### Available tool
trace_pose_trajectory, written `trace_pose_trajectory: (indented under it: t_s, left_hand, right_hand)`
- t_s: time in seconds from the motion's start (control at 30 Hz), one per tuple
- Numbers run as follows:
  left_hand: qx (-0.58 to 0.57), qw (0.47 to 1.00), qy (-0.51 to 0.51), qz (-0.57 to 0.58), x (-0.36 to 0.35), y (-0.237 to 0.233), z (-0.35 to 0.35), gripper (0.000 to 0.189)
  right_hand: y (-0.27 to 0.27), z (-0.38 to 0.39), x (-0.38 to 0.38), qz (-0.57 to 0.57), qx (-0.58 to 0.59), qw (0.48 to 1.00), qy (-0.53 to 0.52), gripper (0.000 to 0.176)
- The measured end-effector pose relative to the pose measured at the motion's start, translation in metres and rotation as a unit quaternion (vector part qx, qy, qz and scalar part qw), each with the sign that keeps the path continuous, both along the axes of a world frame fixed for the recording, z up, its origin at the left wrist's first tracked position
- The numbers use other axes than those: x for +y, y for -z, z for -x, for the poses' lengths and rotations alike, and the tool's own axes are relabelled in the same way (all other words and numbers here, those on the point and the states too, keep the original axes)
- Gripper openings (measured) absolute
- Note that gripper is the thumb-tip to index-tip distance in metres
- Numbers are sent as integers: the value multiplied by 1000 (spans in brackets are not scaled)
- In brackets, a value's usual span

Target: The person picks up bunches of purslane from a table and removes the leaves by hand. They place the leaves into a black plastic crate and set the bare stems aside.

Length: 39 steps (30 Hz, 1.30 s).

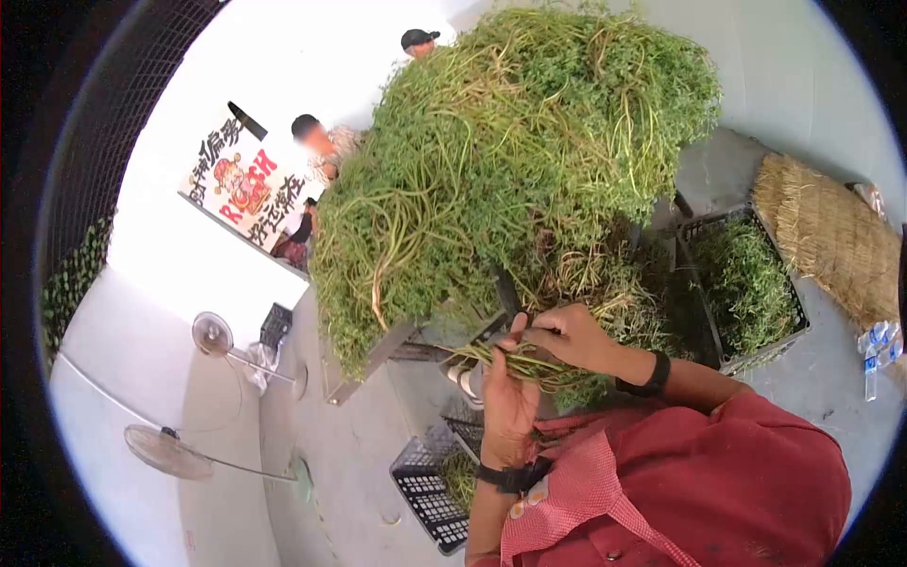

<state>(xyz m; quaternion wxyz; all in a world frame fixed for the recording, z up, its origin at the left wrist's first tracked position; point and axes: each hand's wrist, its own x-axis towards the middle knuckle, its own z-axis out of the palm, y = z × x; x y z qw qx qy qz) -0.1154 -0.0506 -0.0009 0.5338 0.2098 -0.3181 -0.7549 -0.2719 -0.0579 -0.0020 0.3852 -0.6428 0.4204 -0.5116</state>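
Note:
A bunch of long green leafy stems (529, 369) lies across my left hand (511, 404), which is closed around it, thumb on top. My right hand (574, 342) meets it just above the bunch, fingers and thumb pinched together by the left thumb. What the right fingertips pinch is too small to make out. Right beyond both hands rises a large heap of green leafy plants (529, 142), piled on a table (348, 376). Browner stems and roots (590, 276) hang at the heap's near side.
A black crate (808, 326) of greens stands at right, beside a rolled straw mat (831, 227) and plastic bottles (879, 354). Another black crate (425, 501) sits below left. Two standing fans (165, 452) are at left. Two people in dark caps (305, 128) are behind the heap.

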Motion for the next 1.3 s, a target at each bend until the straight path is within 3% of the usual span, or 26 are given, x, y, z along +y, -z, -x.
trace_pose_trajectory:
  t_s: [0.07,0.1,0.13,0.17,0.23,0.27,0.33,0.4,0.47,0.53,0.6,0.63,0.7,0.83,0.9,1.03,1.07,1.13,1.2,1.3]
  left_hand:
    - [63,996,51,23,2,-9,11,26]
    - [81,994,62,28,4,-15,13,25]
    - [81,995,59,23,4,-12,14,25]
    - [105,994,30,1,1,-5,13,26]
    - [96,994,-35,-32,-12,17,3,29]
    - [96,994,-34,-31,-21,37,-4,29]
    - [92,953,-180,-226,-29,59,-10,30]
    - [42,962,-182,-199,-26,67,-13,28]
    - [47,977,-113,-172,-30,82,-23,28]
    - [32,976,-120,-178,-28,82,-23,28]
    - [15,976,-119,-181,-29,79,-20,27]
    - [2,977,-119,-177,-27,77,-18,27]
    - [-13,978,-118,-173,-25,73,-14,27]
    - [-40,977,-135,-158,-24,74,-16,26]
    - [-36,978,-134,-157,-22,73,-17,26]
    - [50,973,-116,-194,-22,79,-30,19]
    - [103,970,-90,-202,-28,87,-38,17]
    - [86,977,-106,-163,-30,59,-45,16]
    - [65,982,-121,-129,-31,21,-57,15]
    - [54,990,-123,-52,-28,-33,-67,15]
  right_hand:
    - [-16,18,0,74,-29,995,68,20]
    - [-12,26,-14,187,-15,975,121,20]
    - [-14,34,-18,182,-14,976,118,20]
    - [-18,42,-19,75,-152,984,55,21]
    - [-30,49,-10,-120,-385,913,-58,23]
    - [-26,51,-9,-119,-386,913,-58,23]
    - [-8,50,-5,-181,-403,890,-113,23]
    - [9,44,-2,-213,-417,877,-104,22]
    - [31,38,2,-282,-414,858,-112,22]
    - [56,28,7,-290,-396,859,-142,27]
    - [77,17,16,-340,-248,871,-253,33]
    - [85,7,20,-338,-251,872,-251,33]
    - [93,-7,26,-166,-71,957,-229,38]
    - [87,-1,25,-243,-137,934,-224,36]
    - [85,5,22,-338,-263,867,-253,34]
    - [85,4,21,-312,-242,879,-267,30]
    - [81,6,20,-313,-233,877,-281,31]
    - [57,11,16,-317,-210,877,-294,31]
    - [1,18,-2,-269,-111,946,-144,32]
    - [-50,14,-59,-111,-117,984,-83,29]
